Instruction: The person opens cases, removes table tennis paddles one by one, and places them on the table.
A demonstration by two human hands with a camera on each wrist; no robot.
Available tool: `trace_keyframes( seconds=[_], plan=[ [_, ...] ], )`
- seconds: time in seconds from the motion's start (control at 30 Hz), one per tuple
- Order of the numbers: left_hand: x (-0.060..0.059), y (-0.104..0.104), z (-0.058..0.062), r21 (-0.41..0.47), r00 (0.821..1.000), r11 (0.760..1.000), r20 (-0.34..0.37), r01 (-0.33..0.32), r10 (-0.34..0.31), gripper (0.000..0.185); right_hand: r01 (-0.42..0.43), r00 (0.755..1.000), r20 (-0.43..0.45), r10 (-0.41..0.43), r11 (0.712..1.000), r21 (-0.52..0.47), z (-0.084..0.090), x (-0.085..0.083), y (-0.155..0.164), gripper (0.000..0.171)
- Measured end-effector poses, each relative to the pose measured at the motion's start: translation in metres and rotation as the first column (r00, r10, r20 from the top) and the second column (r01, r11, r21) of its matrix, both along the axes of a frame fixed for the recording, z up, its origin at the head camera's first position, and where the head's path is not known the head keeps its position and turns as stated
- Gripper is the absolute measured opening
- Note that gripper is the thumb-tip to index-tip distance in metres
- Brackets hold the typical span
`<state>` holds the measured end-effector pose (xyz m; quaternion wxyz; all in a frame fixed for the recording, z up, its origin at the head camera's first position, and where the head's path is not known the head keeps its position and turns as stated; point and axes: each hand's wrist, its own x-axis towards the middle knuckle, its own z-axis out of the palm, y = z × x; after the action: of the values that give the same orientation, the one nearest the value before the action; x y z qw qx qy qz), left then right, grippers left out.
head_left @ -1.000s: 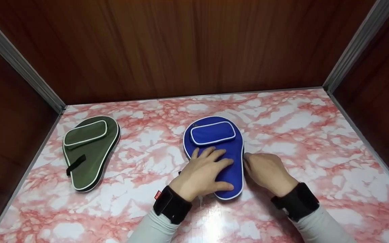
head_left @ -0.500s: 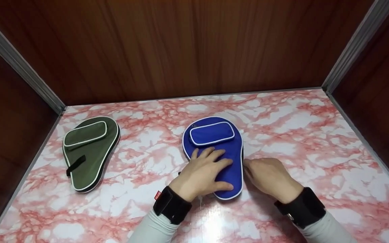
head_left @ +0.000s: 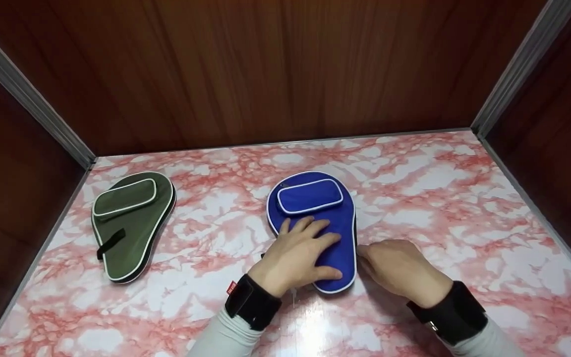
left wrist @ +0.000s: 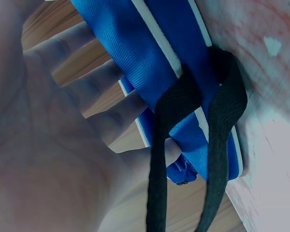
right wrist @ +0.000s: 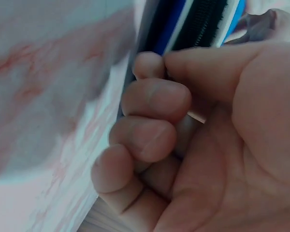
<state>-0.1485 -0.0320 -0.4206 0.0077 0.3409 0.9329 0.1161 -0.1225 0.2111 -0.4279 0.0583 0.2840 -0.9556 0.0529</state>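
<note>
A blue paddle-shaped table tennis bat case [head_left: 341,225] with white piping and a raised pocket lies flat on the table. My left hand [head_left: 293,260] rests on its narrowing part, fingers spread. In the left wrist view, a black strap loop [left wrist: 227,116] hangs from the case's side. Beside the case's right edge is my right hand [head_left: 399,267], thumb and index finger pinched together at the seam, other fingers curled. A black zipper [right wrist: 200,26] runs along that edge up to the fingertips in the right wrist view. The zipper pull between them is hidden by the fingers.
An olive green case [head_left: 134,213] of the same shape, with white piping and a short black strap [head_left: 112,242], lies on the left. Brown wood-grain panels [head_left: 285,74] enclose the red-and-white marbled table [head_left: 221,208] at the back and sides.
My right hand has slid toward me along the blue case's right edge, its fingers still pinched. My left hand has stayed in place on the case, which has barely moved.
</note>
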Motion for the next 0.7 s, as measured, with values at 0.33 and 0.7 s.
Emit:
trace_keyframes(
  seconds=[0.33, 0.7],
  plan=[
    [-0.003, -0.001, -0.006, 0.012, 0.996, 0.999, -0.082, 0.036, -0.035, 0.058, 0.067, 0.996, 0.053, -0.067, 0.998, -0.005, -0.002, -0.001, -0.002, 0.026],
    [-0.012, -0.005, -0.014, 0.091, 0.995, 0.995, -0.092, 0.039, -0.031, 0.050, 0.103, 0.992, -0.065, -0.106, 0.994, -0.043, -0.008, -0.005, 0.000, 0.026]
  ],
)
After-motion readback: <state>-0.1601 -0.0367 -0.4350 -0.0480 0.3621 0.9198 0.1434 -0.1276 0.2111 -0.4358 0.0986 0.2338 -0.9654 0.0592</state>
